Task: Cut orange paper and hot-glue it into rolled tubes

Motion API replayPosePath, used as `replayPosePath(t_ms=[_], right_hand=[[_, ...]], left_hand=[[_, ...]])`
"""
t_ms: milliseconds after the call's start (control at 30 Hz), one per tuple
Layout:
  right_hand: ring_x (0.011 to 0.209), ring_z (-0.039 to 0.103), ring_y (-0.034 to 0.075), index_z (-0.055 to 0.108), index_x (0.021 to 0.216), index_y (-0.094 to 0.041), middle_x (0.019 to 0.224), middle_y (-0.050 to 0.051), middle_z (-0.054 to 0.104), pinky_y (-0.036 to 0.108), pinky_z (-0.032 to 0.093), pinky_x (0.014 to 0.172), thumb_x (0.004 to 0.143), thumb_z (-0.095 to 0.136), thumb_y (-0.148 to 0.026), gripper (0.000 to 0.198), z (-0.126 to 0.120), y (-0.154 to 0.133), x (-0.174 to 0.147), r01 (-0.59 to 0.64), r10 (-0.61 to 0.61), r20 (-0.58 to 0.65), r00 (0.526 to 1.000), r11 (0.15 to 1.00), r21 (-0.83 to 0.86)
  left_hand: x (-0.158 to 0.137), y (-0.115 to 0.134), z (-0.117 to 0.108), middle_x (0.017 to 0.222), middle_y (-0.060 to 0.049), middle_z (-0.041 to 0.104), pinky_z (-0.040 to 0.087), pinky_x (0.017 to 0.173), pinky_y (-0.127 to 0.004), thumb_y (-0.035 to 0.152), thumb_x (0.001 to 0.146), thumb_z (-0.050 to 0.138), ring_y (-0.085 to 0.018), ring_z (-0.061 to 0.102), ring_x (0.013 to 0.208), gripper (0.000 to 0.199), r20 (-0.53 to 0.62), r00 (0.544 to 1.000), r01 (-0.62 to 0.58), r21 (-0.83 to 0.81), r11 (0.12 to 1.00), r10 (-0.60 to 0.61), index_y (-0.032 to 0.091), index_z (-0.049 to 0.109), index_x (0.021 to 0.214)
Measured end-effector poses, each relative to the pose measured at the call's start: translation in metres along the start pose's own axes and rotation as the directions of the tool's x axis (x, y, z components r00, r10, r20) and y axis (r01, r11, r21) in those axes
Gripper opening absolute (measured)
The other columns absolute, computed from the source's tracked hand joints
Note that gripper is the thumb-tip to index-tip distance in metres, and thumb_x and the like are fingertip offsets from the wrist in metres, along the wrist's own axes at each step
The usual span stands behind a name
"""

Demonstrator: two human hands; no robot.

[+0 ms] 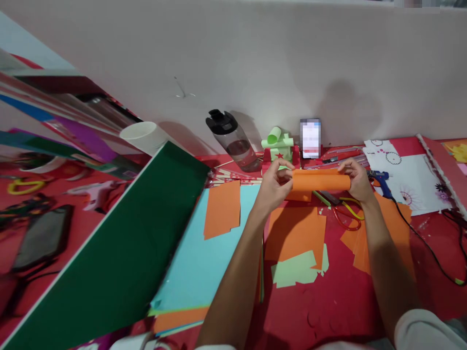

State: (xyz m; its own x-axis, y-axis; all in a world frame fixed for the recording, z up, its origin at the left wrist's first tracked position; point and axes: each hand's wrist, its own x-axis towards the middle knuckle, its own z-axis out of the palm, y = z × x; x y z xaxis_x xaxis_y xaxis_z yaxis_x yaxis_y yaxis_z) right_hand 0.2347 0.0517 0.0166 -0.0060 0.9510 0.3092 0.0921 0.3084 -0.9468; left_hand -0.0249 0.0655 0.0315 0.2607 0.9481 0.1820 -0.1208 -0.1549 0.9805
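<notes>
An orange paper sheet [321, 181], curled into a roll, is held level above the table. My left hand [275, 183] pinches its left end, and my right hand [355, 180] closes round its right end. Below it lie flat orange sheets [295, 231] and cut pale green paper scraps [297, 270]. Scissors with red and yellow handles [346, 218] rest close to my right hand, partly covered by it. Behind the roll stands a pale green and red paper model [279, 148] with a red star and rolled tubes on top.
A dark green board [120, 248] leans at the left beside blue paper sheets [197, 262]. A water bottle [235, 141] and a phone [310, 138] stand along the wall. At the right lie a blue glue gun [381, 182] with its cord and more orange sheets [392, 233].
</notes>
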Motion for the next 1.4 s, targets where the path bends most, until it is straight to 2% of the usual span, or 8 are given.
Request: replayPosePath(t_ms=[100, 167, 300, 533, 733, 1067, 1233, 1400], right_hand=[[0.058, 0.064, 0.015, 0.059, 0.110, -0.028, 0.077, -0.003, 0.072, 0.025, 0.050, 0.053, 0.064, 0.090, -0.040, 0.057, -0.006, 0.011, -0.001, -0.105, 0.107, -0.003, 0.994, 0.988, 0.113], [0.056, 0.064, 0.016, 0.061, 0.117, -0.028, 0.080, -0.002, 0.074, 0.026, 0.051, 0.052, 0.067, 0.088, -0.044, 0.058, -0.010, 0.018, -0.002, -0.152, 0.152, 0.008, 0.988, 0.979, 0.133], [0.065, 0.068, 0.018, 0.068, 0.100, -0.025, 0.085, 0.002, 0.075, 0.028, 0.053, 0.058, 0.072, 0.082, -0.051, 0.041, -0.015, 0.030, -0.001, -0.125, 0.127, -0.014, 0.992, 0.987, 0.096], [0.066, 0.065, 0.020, 0.066, 0.077, -0.025, 0.079, 0.002, 0.072, 0.032, 0.052, 0.060, 0.067, 0.082, -0.054, 0.035, -0.018, 0.037, 0.001, -0.076, 0.076, -0.085, 0.993, 0.997, 0.003], [0.065, 0.062, 0.019, 0.068, 0.077, -0.024, 0.076, 0.001, 0.069, 0.032, 0.052, 0.061, 0.067, 0.083, -0.042, 0.025, -0.021, 0.030, -0.001, -0.061, 0.059, -0.065, 0.996, 0.998, -0.031], [0.070, 0.066, 0.021, 0.071, 0.074, -0.024, 0.077, 0.002, 0.073, 0.031, 0.053, 0.060, 0.063, 0.081, -0.036, 0.019, -0.019, 0.021, 0.000, -0.045, 0.038, -0.078, 0.996, 0.996, -0.082], [0.068, 0.065, 0.020, 0.074, 0.075, -0.023, 0.076, 0.002, 0.073, 0.029, 0.052, 0.059, 0.061, 0.081, -0.029, 0.018, -0.019, 0.022, 0.000, -0.029, 0.022, -0.090, 0.996, 0.996, -0.079], [0.068, 0.065, 0.020, 0.072, 0.072, -0.023, 0.073, 0.001, 0.071, 0.030, 0.052, 0.059, 0.062, 0.083, -0.033, 0.018, -0.019, 0.020, 0.000, -0.036, 0.028, -0.100, 0.995, 0.997, -0.075]], left_hand=[[-0.004, 0.005, 0.002, 0.086, -0.001, 0.073, 0.056, 0.073, -0.028, 0.045, 0.078, 0.080, -0.017, 0.071, 0.079, 0.053, 0.030, 1.000, 0.008, -0.025, 1.000, -0.007, 0.025, 0.057, 0.121], [-0.006, 0.007, 0.002, 0.094, -0.005, 0.076, 0.059, 0.079, -0.032, 0.053, 0.084, 0.075, -0.020, 0.074, 0.087, 0.055, 0.085, 0.996, 0.025, -0.038, 0.999, -0.021, 0.024, 0.059, 0.128], [-0.008, 0.011, 0.001, 0.097, -0.008, 0.078, 0.062, 0.083, -0.038, 0.058, 0.086, 0.074, -0.023, 0.076, 0.088, 0.049, 0.172, 0.985, 0.033, -0.046, 0.998, -0.024, 0.020, 0.070, 0.117], [-0.009, 0.019, 0.001, 0.097, -0.008, 0.078, 0.064, 0.087, -0.041, 0.061, 0.085, 0.074, -0.025, 0.077, 0.088, 0.050, 0.235, 0.971, 0.050, -0.019, 0.999, -0.044, 0.020, 0.076, 0.114], [-0.008, 0.020, -0.001, 0.103, -0.009, 0.077, 0.064, 0.087, -0.041, 0.063, 0.088, 0.070, -0.025, 0.077, 0.085, 0.050, 0.214, 0.976, 0.049, -0.017, 0.999, -0.044, 0.019, 0.077, 0.111], [-0.006, 0.023, 0.000, 0.080, -0.004, 0.070, 0.061, 0.077, -0.033, 0.068, 0.085, 0.068, -0.020, 0.071, 0.075, 0.050, 0.126, 0.991, 0.021, 0.101, 0.995, -0.033, 0.018, 0.071, 0.084], [-0.004, 0.024, 0.002, 0.074, -0.002, 0.068, 0.060, 0.073, -0.032, 0.065, 0.081, 0.073, -0.018, 0.068, 0.072, 0.048, 0.102, 0.993, 0.051, 0.073, 0.996, -0.059, 0.018, 0.071, 0.083], [-0.005, 0.026, 0.003, 0.072, -0.002, 0.067, 0.061, 0.076, -0.034, 0.066, 0.080, 0.074, -0.018, 0.068, 0.070, 0.048, 0.119, 0.989, 0.087, 0.051, 0.995, -0.092, 0.018, 0.069, 0.079]])
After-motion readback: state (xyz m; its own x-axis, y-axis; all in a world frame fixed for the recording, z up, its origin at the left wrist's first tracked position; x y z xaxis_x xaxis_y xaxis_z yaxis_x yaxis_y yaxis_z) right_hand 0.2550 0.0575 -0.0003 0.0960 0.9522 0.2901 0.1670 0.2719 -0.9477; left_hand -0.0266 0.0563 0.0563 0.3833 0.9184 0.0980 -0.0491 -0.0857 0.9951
